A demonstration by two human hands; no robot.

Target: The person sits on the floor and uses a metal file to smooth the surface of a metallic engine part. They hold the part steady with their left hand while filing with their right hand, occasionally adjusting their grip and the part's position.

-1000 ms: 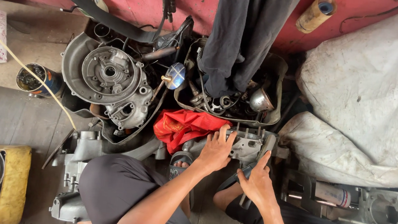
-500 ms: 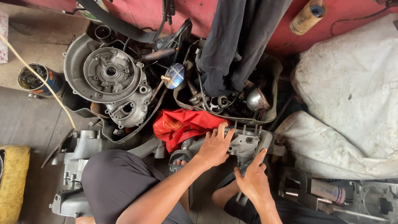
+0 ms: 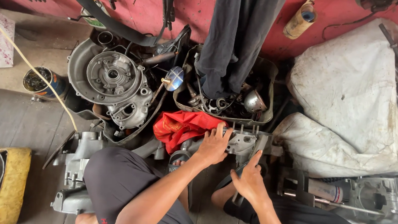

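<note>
Both hands have barely shifted: left hand [image 3: 212, 147] presses flat on the grey engine casing [image 3: 242, 142] — right hand [image 3: 249, 181] clasps a tool below; keep the casing pinned.

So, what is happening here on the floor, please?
A person sits on the floor among engine parts. The left hand lies flat on a grey metal engine casing, beside a red cloth. The right hand touches the casing's lower edge. A tray of small parts stands just behind.

Concrete floor [image 3: 7, 114]: engine casings [image 3: 110, 82], parts tray [image 3: 265, 117], tin can [image 3: 43, 83]
</note>
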